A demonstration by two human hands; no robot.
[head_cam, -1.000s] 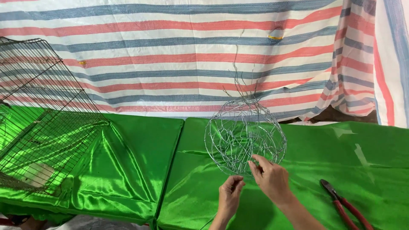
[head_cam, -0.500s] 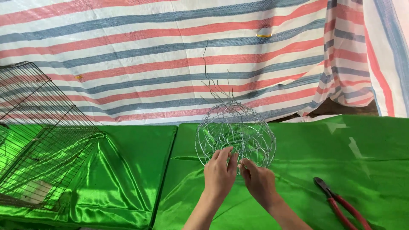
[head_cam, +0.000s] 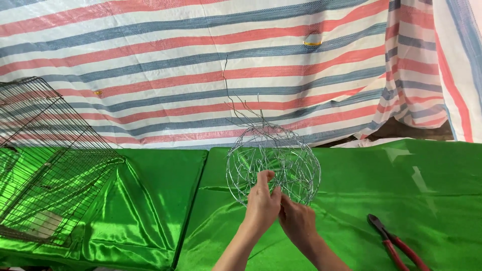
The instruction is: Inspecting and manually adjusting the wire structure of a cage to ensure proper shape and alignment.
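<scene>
A round ball of woven silver wire (head_cam: 281, 153) stands upright over the green satin cloth (head_cam: 351, 185), with loose wire ends sticking up from its top. My left hand (head_cam: 262, 205) grips the wires at the ball's lower front. Pressed against it from the right, my right hand (head_cam: 297, 221) pinches the wire at the ball's bottom edge. Both hands are closed on the wire mesh.
Red-handled pliers (head_cam: 394, 243) lie on the cloth at the lower right. A black wire grid cage (head_cam: 47, 160) leans at the left. A striped red, blue and white tarp (head_cam: 211, 65) hangs behind the table.
My left hand came up from below and joined the right on the ball's lower front. The ball shifted slightly left in view and the hands closed together.
</scene>
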